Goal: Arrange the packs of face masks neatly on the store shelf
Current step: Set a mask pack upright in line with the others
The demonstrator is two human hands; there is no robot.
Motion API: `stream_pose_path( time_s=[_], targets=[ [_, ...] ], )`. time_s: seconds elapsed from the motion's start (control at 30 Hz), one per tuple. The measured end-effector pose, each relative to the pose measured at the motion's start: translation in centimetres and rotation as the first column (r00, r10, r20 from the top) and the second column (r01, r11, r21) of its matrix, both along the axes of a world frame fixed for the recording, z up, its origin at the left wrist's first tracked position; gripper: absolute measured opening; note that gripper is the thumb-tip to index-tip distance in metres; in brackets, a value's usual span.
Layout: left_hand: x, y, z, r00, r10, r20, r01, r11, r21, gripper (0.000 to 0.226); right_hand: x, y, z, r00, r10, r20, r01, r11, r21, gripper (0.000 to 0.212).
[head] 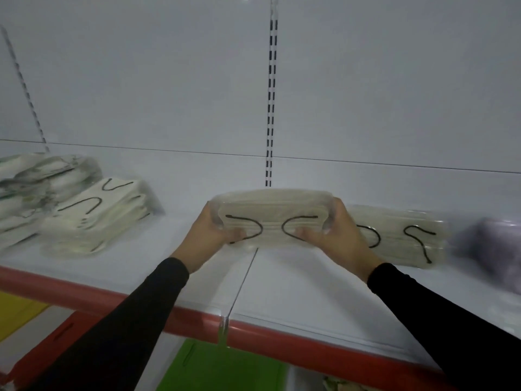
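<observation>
the left hand [214, 230] and the right hand [329, 230] each hold one short end of a beige pack of face masks [272, 213], fingers curled round the ends and thumbs on the front face, so the pack stands on its long edge near the middle of the white shelf [296, 283]. it bows a little upward between the hands (the wrap looks soft, so it will bend if squeezed). at 3 o'clock from it, just beside the right hand, a second beige pack [400, 235] lies flat; further at 3 o'clock is a blurred purple pack [490, 249]. at 9 o'clock, well apart, a loose pile of cream packs [95, 218] lies crooked.

to do this step well, i would press less on the ends so the pack goes straight, then lower it evenly with both hands, with its long edge parallel to the red shelf lip [282, 340] and in line with the neighbour at 3 o'clock. let go of both sides together, otherwise one corner may swing.
</observation>
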State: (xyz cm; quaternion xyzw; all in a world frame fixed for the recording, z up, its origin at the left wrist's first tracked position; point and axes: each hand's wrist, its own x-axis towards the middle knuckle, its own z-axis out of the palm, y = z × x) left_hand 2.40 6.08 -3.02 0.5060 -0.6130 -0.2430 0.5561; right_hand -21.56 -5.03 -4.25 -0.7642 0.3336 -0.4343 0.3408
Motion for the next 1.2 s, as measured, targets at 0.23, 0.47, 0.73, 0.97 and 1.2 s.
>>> stream_pose_path(
  time_s=[0.23,0.47,0.73,0.97,1.2],
  targets=[
    [-8.6,-5.8,-1.2,0.996,-0.085,0.027,0.083,0.994,0.072,0.061,-11.8,-0.1,0.5,0.98,-0.195,-0.025,0.193,0.978,-0.076,0.064],
    [-16.2,-8.7,-4.0,0.977,-0.121,0.173,0.091,0.98,0.177,0.061,-21.0,-2.8,-3.4,0.931,-0.311,-0.192,0.317,0.948,0.001,0.079],
    [-17.9,-10.0,-5.0,0.998,0.029,0.053,-0.044,0.95,0.31,0.071,-22.4,-6.2,-6.2,0.916,-0.336,-0.219,0.363,0.927,0.096,0.087],
    [-19.0,-10.4,-5.3,0.987,0.108,0.122,-0.146,0.918,0.369,0.039,-20.8,-3.8,-4.0,0.931,-0.345,-0.117,0.36,0.918,0.163,0.045],
    [-19.1,-9.9,-5.0,0.975,0.082,0.207,-0.148,0.935,0.322,0.048,-20.8,-3.7,-3.7,0.963,-0.268,-0.026,0.268,0.945,0.184,0.047]
  ],
)
